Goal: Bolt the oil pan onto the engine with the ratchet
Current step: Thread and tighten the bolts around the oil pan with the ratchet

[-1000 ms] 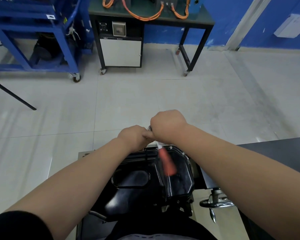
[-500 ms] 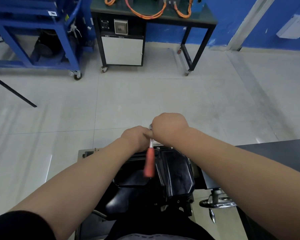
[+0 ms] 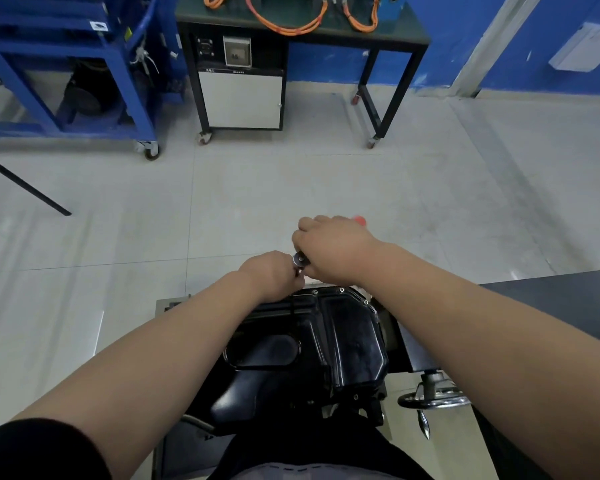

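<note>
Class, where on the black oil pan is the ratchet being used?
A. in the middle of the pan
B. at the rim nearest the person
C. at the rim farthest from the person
C: the left hand and right hand hold the ratchet over the far rim of the oil pan.
</note>
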A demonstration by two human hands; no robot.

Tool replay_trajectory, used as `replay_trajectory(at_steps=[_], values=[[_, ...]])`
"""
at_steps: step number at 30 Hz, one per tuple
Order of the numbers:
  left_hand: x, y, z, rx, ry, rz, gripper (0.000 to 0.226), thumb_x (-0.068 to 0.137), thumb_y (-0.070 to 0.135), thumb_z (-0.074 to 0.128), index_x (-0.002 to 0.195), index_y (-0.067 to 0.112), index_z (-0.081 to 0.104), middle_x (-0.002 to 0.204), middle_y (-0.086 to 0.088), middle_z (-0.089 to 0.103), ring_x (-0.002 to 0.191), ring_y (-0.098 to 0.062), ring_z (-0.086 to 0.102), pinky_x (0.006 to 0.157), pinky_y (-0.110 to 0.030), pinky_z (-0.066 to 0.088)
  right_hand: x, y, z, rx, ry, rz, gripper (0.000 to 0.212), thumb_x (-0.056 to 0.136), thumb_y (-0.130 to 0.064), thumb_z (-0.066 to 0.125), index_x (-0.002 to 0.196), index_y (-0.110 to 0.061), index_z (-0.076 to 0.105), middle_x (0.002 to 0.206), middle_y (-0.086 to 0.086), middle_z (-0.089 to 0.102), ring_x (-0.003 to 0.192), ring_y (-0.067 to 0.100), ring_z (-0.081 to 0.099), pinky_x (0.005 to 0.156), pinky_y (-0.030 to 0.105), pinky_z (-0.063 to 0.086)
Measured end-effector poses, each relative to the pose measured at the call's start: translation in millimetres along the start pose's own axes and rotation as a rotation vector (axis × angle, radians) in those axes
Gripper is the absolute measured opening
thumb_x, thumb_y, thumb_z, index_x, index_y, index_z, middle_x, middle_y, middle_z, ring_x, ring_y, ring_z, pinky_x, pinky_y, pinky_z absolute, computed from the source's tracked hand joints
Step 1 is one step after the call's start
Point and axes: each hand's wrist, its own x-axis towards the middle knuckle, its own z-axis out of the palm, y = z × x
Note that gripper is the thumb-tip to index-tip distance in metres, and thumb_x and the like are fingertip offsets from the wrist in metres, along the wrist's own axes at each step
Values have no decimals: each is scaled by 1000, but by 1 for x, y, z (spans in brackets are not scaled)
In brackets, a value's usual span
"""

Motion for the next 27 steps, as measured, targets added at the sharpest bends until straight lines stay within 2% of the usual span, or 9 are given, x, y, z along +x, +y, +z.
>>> replay_trajectory(at_steps=[2, 6, 8, 10, 12, 14, 19, 24, 27], values=[[0, -3, 0, -9, 16, -12, 28, 86, 32, 39, 60, 22, 38, 88, -6, 64, 71, -23, 49, 60, -27, 36, -3, 2, 2, -20, 4, 8, 35, 91, -47, 42, 99, -18, 61, 97, 3, 54, 85, 25, 58, 61, 30, 33], [0, 0, 2, -80, 63, -53, 21, 84, 27, 43, 66, 22, 53, 99, -2, 66, 81, -25, 53, 67, -23, 35, 0, -18, 9, 59, -96, 343, 46, 92, -57, 30, 74, -22, 54, 68, -1, 43, 56, 20, 41, 47, 23, 20], [1, 1, 1, -55, 46, -48, 22, 86, 26, 39, 77, 20, 58, 100, -5, 66, 83, -28, 56, 67, -26, 37, 2, -13, 9, 75, -84, 277, 37, 92, -50, 38, 77, -20, 52, 81, 1, 52, 59, 22, 44, 46, 24, 21], [1, -1, 2, -6, 13, 4, 26, 88, 30, 37, 66, 21, 46, 86, -4, 64, 75, -26, 54, 61, -27, 36, 0, -1, 4, 70, -55, 82, 30, 90, -45, 45, 91, -16, 56, 98, 3, 53, 74, 24, 52, 48, 26, 23], [0, -4, 1, 31, 12, 48, 29, 87, 34, 38, 61, 22, 38, 68, 2, 54, 72, -25, 54, 53, -27, 32, -3, 11, 1, 24, -21, -48, 30, 89, -44, 50, 104, -18, 58, 104, 1, 51, 91, 22, 54, 52, 26, 24], [2, -4, 1, 28, 31, 49, 32, 88, 40, 37, 61, 22, 39, 62, 6, 45, 71, -24, 54, 54, -27, 33, -4, 11, 1, -15, -13, -34, 33, 90, -46, 48, 104, -20, 60, 102, 1, 53, 92, 22, 55, 59, 28, 30], [4, 4, 0, -76, 56, -65, 31, 88, 35, 33, 65, 22, 50, 91, -4, 65, 77, -26, 52, 67, -27, 39, 1, -4, 5, 67, -171, 321, 47, 92, -57, 33, 86, -22, 64, 71, -1, 46, 74, 24, 52, 56, 27, 32], [4, 3, 2, 93, 43, 35, 30, 91, 35, 35, 63, 22, 40, 89, -6, 65, 67, -21, 47, 54, -27, 32, -6, 11, 1, -20, -5, -40, 27, 89, -35, 52, 107, -16, 57, 108, 3, 51, 101, 24, 52, 70, 34, 40], [2, 3, 3, 100, 53, 4, 32, 91, 37, 30, 66, 21, 43, 91, -6, 65, 71, -23, 48, 61, -28, 37, -3, 8, 1, -79, 13, -15, 32, 90, -48, 47, 95, -20, 63, 97, 2, 54, 87, 23, 57, 63, 32, 32]])
